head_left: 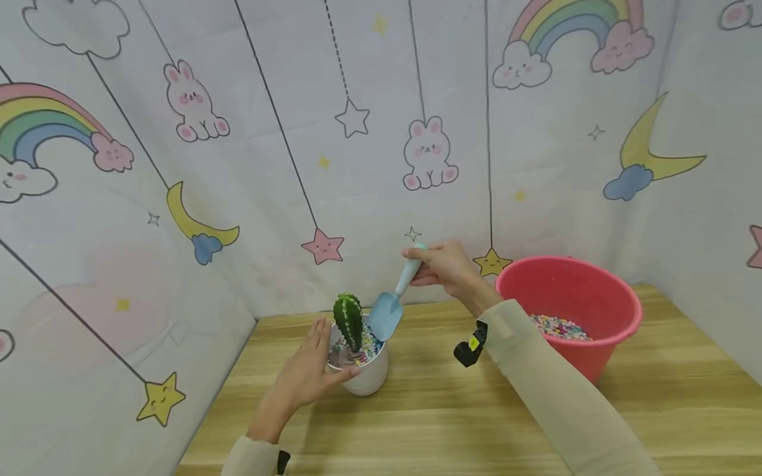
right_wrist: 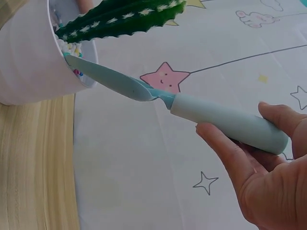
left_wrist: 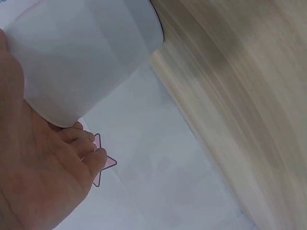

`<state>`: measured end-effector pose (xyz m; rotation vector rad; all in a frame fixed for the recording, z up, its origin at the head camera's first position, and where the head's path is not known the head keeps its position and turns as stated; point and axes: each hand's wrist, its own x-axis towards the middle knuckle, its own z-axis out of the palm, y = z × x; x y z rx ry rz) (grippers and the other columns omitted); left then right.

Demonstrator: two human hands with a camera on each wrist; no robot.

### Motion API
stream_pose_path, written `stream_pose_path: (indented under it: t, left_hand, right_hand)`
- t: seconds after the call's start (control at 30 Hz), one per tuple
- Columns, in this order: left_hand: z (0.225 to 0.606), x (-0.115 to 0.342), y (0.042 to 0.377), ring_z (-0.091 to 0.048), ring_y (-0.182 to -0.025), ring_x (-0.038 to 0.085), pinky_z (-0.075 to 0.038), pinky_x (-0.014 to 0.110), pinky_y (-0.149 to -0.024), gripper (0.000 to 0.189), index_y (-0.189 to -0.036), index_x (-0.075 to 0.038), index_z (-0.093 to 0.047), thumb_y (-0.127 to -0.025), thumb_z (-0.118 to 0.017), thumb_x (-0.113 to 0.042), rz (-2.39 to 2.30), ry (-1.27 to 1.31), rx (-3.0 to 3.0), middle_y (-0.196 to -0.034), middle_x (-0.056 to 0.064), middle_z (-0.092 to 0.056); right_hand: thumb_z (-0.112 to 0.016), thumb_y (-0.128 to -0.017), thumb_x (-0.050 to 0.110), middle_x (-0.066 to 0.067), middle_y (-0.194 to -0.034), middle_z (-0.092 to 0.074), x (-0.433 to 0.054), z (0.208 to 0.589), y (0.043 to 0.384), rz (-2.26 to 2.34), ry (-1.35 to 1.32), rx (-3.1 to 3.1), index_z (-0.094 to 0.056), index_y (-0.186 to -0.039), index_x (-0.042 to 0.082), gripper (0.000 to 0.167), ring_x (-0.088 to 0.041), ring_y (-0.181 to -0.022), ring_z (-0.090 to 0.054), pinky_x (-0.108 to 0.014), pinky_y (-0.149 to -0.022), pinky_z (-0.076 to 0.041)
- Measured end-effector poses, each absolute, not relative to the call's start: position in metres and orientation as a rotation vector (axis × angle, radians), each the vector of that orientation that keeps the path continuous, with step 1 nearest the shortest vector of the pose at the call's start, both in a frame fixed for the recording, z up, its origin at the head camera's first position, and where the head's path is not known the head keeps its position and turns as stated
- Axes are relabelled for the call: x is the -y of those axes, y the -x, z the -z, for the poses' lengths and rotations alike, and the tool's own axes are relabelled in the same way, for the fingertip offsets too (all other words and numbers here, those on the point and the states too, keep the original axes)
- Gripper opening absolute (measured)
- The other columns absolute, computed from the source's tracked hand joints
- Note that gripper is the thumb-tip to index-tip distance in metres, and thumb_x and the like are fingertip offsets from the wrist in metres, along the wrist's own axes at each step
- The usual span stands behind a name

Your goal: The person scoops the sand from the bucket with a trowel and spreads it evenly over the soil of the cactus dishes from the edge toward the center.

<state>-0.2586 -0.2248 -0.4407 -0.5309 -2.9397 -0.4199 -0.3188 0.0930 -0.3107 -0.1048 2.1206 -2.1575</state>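
Note:
A green cactus stands upright in a white flowerpot, among small multicoloured pebbles. My left hand holds the pot around its rim, thumb at the front and fingers on the far left side. In the left wrist view its curled fingers show just past the rim. With my right hand I grip the pale handle of a light-blue garden trowel between thumb and fingers. The trowel slants down, its tip inside the pot's right rim, beside the cactus, as the right wrist view shows.
To the right stands a red bucket with similar pebbles at its bottom; my right forearm passes in front of it. The wooden table meets a printed cloth backdrop behind and at both sides.

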Motion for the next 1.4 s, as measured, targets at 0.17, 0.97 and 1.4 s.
stream_pose_path:
  t: [0.17,0.97,1.4]
  left_hand:
    - [0.439,0.225,0.261,-0.01,-0.164,0.041,-0.028,0.058,-0.13,0.124,-0.165,0.008,-0.013,-0.09,-0.061,-0.078,0.407,0.522,2.958,-0.175,0.026,-0.007]
    - [0.435,0.231,0.258,-0.043,-0.15,0.048,-0.042,0.062,-0.12,0.112,-0.167,0.0,-0.014,-0.095,-0.065,-0.068,0.565,0.454,2.909,-0.17,0.029,-0.029]
    - [0.371,0.202,0.216,-0.074,-0.086,0.022,-0.063,0.038,-0.067,0.031,-0.119,-0.002,-0.065,-0.096,-0.077,-0.019,0.486,0.596,2.215,-0.106,0.012,-0.073]
  right_hand:
    - [-0.077,-0.097,0.023,-0.018,-0.097,-0.08,-0.094,0.303,0.317,2.208,0.112,-2.117,-0.072,-0.12,-0.007,0.038,-0.027,-0.087,-0.082,-0.044,-0.086,-0.066]
    - [-0.074,-0.1,0.024,-0.005,-0.085,-0.081,-0.151,0.269,0.294,2.427,0.265,-1.924,-0.078,-0.092,0.01,0.016,-0.021,-0.083,-0.082,-0.04,-0.082,-0.066]
    - [-0.075,-0.099,0.028,-0.003,-0.094,-0.082,-0.216,0.255,0.255,2.497,0.32,-1.958,-0.078,-0.103,0.013,0.016,-0.02,-0.088,-0.082,-0.035,-0.079,-0.067]
